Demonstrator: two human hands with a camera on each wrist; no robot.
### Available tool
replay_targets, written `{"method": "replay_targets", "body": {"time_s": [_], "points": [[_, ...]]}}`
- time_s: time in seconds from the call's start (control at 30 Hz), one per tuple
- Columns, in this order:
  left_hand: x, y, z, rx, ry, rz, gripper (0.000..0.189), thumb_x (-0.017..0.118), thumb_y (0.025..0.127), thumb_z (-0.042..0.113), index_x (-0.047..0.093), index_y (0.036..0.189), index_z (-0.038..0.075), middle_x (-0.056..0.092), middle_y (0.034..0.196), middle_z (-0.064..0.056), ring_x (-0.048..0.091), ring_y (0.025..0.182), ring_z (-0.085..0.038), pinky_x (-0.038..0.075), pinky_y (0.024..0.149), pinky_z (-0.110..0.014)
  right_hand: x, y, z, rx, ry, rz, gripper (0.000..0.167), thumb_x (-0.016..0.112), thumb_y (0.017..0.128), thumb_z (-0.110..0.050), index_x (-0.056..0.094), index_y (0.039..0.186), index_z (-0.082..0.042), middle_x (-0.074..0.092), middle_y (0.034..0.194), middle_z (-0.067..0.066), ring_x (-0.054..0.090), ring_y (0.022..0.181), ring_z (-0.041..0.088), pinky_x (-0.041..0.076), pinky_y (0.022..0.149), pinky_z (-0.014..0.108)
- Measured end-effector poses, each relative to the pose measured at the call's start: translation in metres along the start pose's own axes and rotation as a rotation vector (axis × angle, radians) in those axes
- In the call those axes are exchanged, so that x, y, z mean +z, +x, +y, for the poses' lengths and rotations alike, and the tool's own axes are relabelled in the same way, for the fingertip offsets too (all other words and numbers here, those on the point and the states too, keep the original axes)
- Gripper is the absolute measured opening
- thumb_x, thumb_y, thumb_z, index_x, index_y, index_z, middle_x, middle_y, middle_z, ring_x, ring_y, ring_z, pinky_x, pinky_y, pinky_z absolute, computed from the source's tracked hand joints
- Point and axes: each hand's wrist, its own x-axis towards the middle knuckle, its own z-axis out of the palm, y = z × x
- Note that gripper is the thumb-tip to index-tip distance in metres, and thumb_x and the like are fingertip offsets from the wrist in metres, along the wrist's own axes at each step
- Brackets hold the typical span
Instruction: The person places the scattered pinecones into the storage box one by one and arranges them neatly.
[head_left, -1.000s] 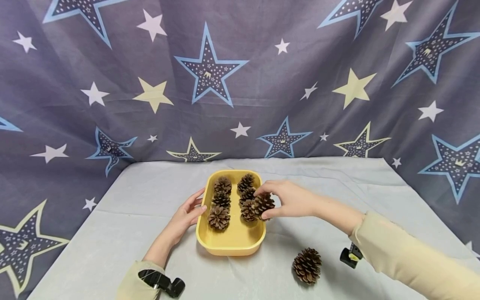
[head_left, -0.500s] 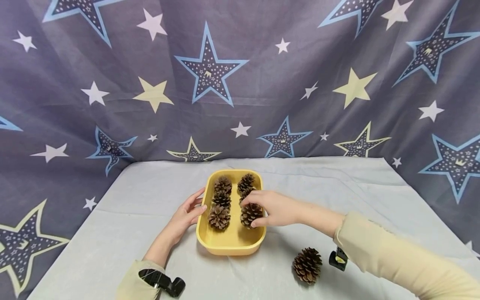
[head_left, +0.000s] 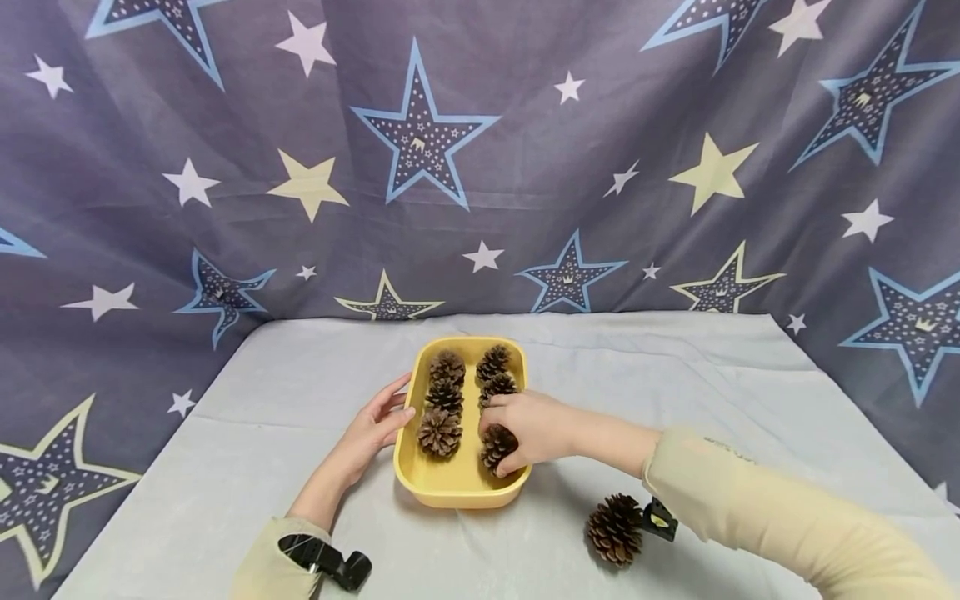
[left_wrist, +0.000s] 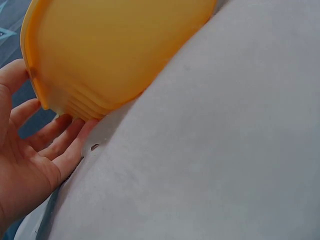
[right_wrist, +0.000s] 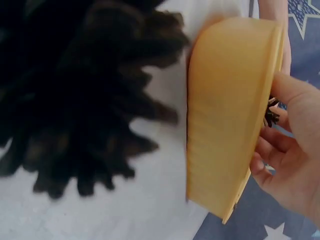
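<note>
In the head view, a yellow plastic tub (head_left: 453, 493) holds brown pine cones in two lengthwise rows. My left hand (head_left: 378, 425) holds the tub's left side, thumb on the rim and fingers along the outer wall. Reaching over the right rim, my right hand (head_left: 536, 429) grips a pine cone (head_left: 497, 450) low in the tub, at the near end of the right row. Farther up that row is another pine cone (head_left: 493, 361), and the hand hides part of the row. Three cones make up the left row, the nearest pine cone (head_left: 439, 433) being the largest looking.
A loose pine cone (head_left: 615, 531) lies on the grey-white tablecloth (head_left: 300, 392), right of the tub and beside the right wrist's camera. It looms large and dark in the right wrist view. A star-patterned curtain (head_left: 525, 167) hangs behind the table.
My right hand has moved left and nearer to me with its pine cone, from over the right rim down into the tub. The left hand and tub have stayed put.
</note>
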Motion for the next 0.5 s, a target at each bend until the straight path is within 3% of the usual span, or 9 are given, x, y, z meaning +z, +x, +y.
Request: {"method": "replay_targets", "body": {"time_s": [0.17,0.5], "points": [[0.0008,0.0005,0.0002,-0.001,-0.004,-0.006,0.059,0.056,0.090,0.023,0.028,0.143,0.025,0.038,0.136,-0.017,0.050,0.112,-0.030,0.052,0.087,-0.037,0.0050,0.0011,-0.0029,0.008,-0.055,-0.001,0.044,0.074,0.068,-0.046,0.061,0.102,-0.021,0.057,0.104,-0.005,0.055,0.095,0.010,0.047,0.083,0.032],[0.0007,-0.0002,0.0009,0.010,-0.007,-0.007,0.059,0.055,0.090,0.022,0.029,0.143,0.024,0.038,0.135,-0.018,0.051,0.111,-0.028,0.052,0.087,-0.037,-0.0009,-0.0045,-0.0027,0.012,0.022,0.030,0.045,0.074,0.071,-0.038,0.062,0.108,-0.017,0.057,0.109,-0.002,0.056,0.098,0.013,0.047,0.091,0.033]]}}
